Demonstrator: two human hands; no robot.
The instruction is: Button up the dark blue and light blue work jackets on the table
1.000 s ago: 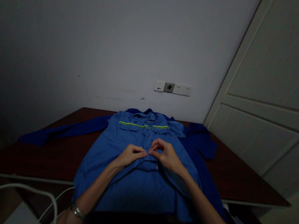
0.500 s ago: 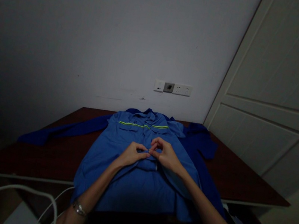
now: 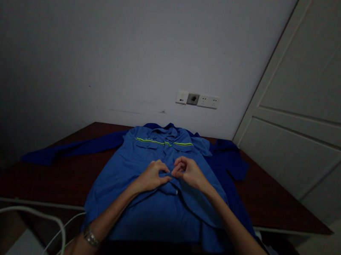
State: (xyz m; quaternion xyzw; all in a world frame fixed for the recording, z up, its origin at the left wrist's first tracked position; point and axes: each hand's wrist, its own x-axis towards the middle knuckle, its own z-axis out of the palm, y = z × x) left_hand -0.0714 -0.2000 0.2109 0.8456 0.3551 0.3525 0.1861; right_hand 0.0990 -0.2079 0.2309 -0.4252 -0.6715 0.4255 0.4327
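A light blue work shirt [image 3: 139, 161] with yellow-green chest stripes lies front up, its collar toward the wall and its hem hanging over the near edge. Under it spreads a darker blue garment [image 3: 90, 146], whose sleeves reach out left and right. At the shirt's front opening, my left hand [image 3: 153, 177] pinches the edge of the fabric between thumb and fingers. My right hand [image 3: 189, 173], just beside it, has curled fingers and thumb at the opposite edge. Whatever small piece lies between the fingertips is too dark to make out.
A dark red-brown table [image 3: 64, 184] stands against the wall. On the wall is a row of sockets [image 3: 197, 100]; a white panelled door [image 3: 303, 122] is at right. A white cable [image 3: 31, 210] loops at the lower left.
My fingertips have drawn slightly apart, with the left thumb a little lower. The shirt's front edges have shifted slightly; the rest of the shirt lies as before.
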